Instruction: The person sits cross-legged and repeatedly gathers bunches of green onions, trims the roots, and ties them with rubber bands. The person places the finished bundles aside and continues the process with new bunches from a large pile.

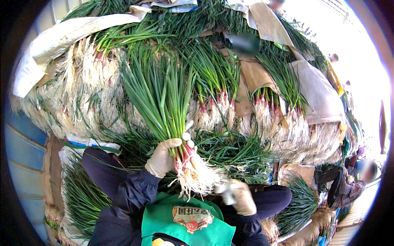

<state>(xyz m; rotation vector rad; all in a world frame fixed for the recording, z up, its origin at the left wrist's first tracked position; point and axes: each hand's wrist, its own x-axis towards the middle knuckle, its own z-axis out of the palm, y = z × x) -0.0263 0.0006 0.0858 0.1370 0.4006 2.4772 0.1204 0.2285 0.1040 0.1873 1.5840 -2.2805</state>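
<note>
My left hand [162, 157], in a pale glove, grips a bunch of green garlic [167, 112] just above its pinkish stem bases. The long flat leaves fan up and away from me. Pale, stringy roots [200, 178] hang toward my lap. Close to the root ends is my right hand [243, 198], also gloved and blurred by motion. Something whitish shows at its fingers; whether it is held there cannot be made out. Loose cut leaves [237, 153] lie heaped just beyond both hands. A green apron [184, 215] with a printed emblem covers my front.
Ahead rises a large stack of green garlic [98, 113], roots facing me, partly under a white sheet [80, 30] and brown sacking [257, 72]. More bunches lie at my left [81, 190] and right [297, 200]. Another person [346, 187] sits at the far right.
</note>
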